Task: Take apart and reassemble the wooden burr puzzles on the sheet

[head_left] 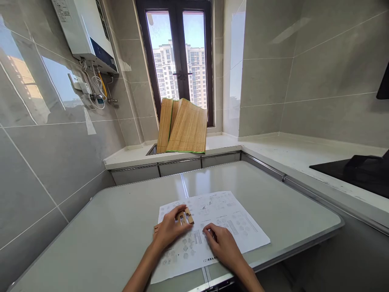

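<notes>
My left hand (172, 227) grips a small notched wooden block (189, 216), perhaps several interlocking puzzle pieces, between thumb and fingers above a printed sheet. Another bit of light wood (156, 228) shows just left of that hand, mostly hidden behind it. Over the sheet's lower middle, my right hand (223, 245) is closed, its fingers curled in; whether anything is inside cannot be seen. The white instruction sheet (243, 227) lies under both hands, with rows of small diagrams and text too fine to read.
A light folding table (106, 235) carries the sheet. Behind it runs a white counter (225, 142) with a folded bamboo mat (188, 127) leaning by the window. A black hob (355, 170) sits on the right counter. A water heater (85, 32) hangs on the left wall.
</notes>
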A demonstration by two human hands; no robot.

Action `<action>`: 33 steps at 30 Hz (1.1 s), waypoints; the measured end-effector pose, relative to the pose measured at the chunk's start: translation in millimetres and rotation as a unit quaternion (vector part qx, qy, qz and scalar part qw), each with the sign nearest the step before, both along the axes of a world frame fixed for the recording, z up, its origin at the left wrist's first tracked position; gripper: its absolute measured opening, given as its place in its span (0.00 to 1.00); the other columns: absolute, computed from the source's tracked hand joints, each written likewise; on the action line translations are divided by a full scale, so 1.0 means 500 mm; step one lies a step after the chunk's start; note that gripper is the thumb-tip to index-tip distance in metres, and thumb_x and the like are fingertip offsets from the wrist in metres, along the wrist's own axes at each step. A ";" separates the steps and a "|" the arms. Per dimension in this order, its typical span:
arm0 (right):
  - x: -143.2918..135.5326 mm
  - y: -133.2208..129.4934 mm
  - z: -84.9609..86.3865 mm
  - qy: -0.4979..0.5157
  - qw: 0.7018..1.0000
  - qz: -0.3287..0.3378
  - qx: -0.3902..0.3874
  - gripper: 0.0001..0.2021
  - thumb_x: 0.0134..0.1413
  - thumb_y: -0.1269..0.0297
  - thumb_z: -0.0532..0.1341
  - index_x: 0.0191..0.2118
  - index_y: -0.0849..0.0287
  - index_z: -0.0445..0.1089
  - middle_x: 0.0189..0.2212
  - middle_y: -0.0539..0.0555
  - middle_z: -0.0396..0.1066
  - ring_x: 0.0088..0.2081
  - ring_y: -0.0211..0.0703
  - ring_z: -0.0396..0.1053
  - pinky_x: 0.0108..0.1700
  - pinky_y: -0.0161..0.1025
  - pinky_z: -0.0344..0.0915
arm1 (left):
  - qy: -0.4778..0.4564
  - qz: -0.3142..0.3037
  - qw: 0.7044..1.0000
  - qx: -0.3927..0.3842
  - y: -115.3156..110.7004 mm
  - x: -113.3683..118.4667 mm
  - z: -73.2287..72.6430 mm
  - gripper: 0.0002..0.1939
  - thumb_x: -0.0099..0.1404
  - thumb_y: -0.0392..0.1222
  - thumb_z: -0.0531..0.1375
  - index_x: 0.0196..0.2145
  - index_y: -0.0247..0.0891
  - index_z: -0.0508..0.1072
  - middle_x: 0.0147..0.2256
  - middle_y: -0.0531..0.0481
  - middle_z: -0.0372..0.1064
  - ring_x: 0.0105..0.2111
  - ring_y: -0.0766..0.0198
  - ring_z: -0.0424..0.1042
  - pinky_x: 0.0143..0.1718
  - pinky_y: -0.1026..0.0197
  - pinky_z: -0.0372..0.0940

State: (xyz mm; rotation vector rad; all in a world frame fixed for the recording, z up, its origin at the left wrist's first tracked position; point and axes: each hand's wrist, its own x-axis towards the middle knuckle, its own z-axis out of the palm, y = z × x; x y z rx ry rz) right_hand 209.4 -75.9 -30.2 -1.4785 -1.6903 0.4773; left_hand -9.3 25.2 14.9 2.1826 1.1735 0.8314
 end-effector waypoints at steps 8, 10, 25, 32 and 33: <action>0.009 0.012 -0.023 0.043 0.997 -0.054 0.046 0.12 0.67 0.61 0.52 0.42 0.54 0.72 0.33 0.53 0.77 0.35 0.46 0.75 0.36 0.37 0.64 | 0.033 -0.134 0.990 -0.006 -0.052 0.084 -0.032 0.34 0.53 0.49 0.73 0.57 0.47 0.71 0.53 0.47 0.74 0.54 0.49 0.73 0.56 0.50 0.67; 0.008 0.011 -0.023 0.035 0.996 -0.058 0.052 0.11 0.67 0.62 0.52 0.42 0.54 0.72 0.36 0.53 0.76 0.36 0.46 0.74 0.38 0.38 0.65 | 0.026 -0.144 0.989 -0.009 -0.052 0.087 -0.040 0.35 0.53 0.50 0.73 0.57 0.46 0.70 0.53 0.47 0.74 0.54 0.50 0.72 0.57 0.50 0.67; 0.004 0.008 -0.023 0.016 0.998 -0.045 0.042 0.11 0.59 0.62 0.60 0.47 0.56 0.69 0.38 0.55 0.72 0.42 0.50 0.71 0.47 0.44 0.67 | 0.127 -0.114 0.973 0.156 -0.033 0.007 -0.026 0.35 0.51 0.63 0.71 0.52 0.46 0.72 0.58 0.42 0.66 0.64 0.40 0.58 0.61 0.36 0.60; 0.007 0.013 -0.036 0.014 0.998 -0.052 0.044 0.11 0.61 0.62 0.58 0.47 0.56 0.70 0.38 0.55 0.73 0.41 0.50 0.71 0.45 0.44 0.68 | 0.069 -0.088 0.991 0.080 -0.057 0.010 -0.013 0.31 0.54 0.53 0.72 0.53 0.46 0.71 0.55 0.43 0.69 0.59 0.44 0.64 0.61 0.40 0.61; 0.007 0.012 -0.036 0.010 0.998 -0.050 0.046 0.11 0.61 0.62 0.58 0.47 0.56 0.70 0.38 0.56 0.73 0.42 0.50 0.71 0.46 0.44 0.68 | 0.049 -0.083 0.994 0.050 -0.063 0.015 -0.010 0.31 0.55 0.50 0.71 0.55 0.47 0.69 0.54 0.44 0.70 0.57 0.46 0.67 0.59 0.42 0.63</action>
